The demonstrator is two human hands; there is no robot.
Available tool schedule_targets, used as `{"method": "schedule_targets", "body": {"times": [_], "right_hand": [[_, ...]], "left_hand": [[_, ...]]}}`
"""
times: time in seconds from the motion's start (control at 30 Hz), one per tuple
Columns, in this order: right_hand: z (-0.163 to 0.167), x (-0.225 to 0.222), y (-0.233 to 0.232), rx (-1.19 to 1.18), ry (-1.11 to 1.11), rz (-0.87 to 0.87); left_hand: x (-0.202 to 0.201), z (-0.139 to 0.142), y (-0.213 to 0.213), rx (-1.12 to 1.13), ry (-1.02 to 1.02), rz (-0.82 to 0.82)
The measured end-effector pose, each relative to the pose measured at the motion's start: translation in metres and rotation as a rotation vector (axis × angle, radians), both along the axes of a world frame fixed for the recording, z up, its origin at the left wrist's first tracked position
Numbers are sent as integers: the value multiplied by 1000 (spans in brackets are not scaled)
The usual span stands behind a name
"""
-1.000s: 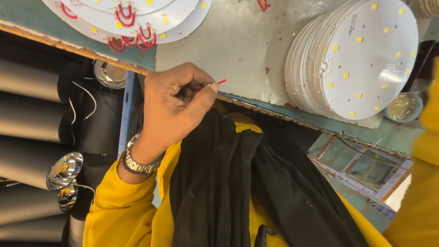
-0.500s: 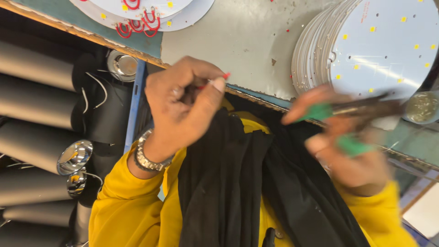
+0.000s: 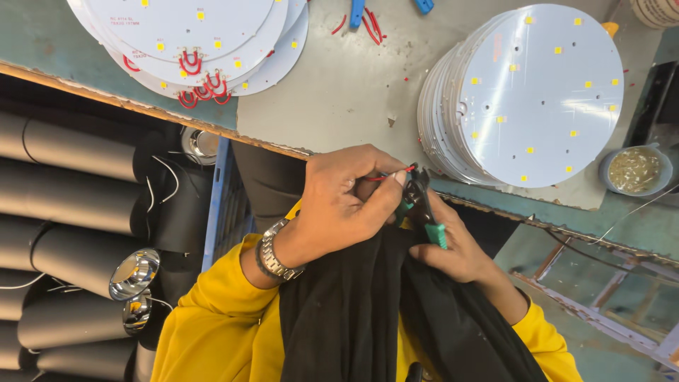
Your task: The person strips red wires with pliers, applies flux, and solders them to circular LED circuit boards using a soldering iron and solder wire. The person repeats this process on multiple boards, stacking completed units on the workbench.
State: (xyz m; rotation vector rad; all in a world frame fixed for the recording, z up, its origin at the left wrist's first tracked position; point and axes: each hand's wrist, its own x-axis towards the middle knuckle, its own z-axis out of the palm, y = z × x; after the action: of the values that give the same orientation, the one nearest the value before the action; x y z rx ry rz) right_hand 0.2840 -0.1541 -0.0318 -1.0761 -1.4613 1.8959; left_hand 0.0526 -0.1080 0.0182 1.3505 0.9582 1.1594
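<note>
**Thin red wire pinched at the bench edge, cutters closing in**

Nearest you, your left hand [image 3: 339, 205] holds a short red wire [image 3: 389, 175] between thumb and fingertips, pressed tight together, with the other fingers curled in behind. The wire looks light, limp and slippery for its size, so I judge the best hold is close to its free end, where it will bend least. Your right hand [image 3: 456, 244] is wrapped around the green-handled cutters [image 3: 422, 205], fingers closed on the grips; the dark nose meets the wire just beside your left fingertips. How far the blades stand apart I cannot tell.

Just beyond, on the grey bench [image 3: 339, 92], a stack of round white LED boards [image 3: 527, 95] sits to the right, rigid but likely easy to scratch. Another pile with red wire loops [image 3: 194, 35] lies far left.
</note>
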Motion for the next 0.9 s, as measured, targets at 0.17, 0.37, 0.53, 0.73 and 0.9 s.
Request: {"method": "schedule_targets", "body": {"times": [0.17,0.37,0.53,0.73,0.9], "right_hand": [[-1,-2,0,117,-61,0],[21,-14,6,495,-309,14],[32,-23,7,458,-410,-12],[32,-25,6,484,-440,-3],[28,-23,5,473,-355,15]], "left_hand": [[1,0,0,145,105,27],[-6,-1,-3,179,169,14],[-7,-3,-5,181,219,19],[-8,-7,-9,183,224,33],[-10,-8,-10,190,185,18]]}}
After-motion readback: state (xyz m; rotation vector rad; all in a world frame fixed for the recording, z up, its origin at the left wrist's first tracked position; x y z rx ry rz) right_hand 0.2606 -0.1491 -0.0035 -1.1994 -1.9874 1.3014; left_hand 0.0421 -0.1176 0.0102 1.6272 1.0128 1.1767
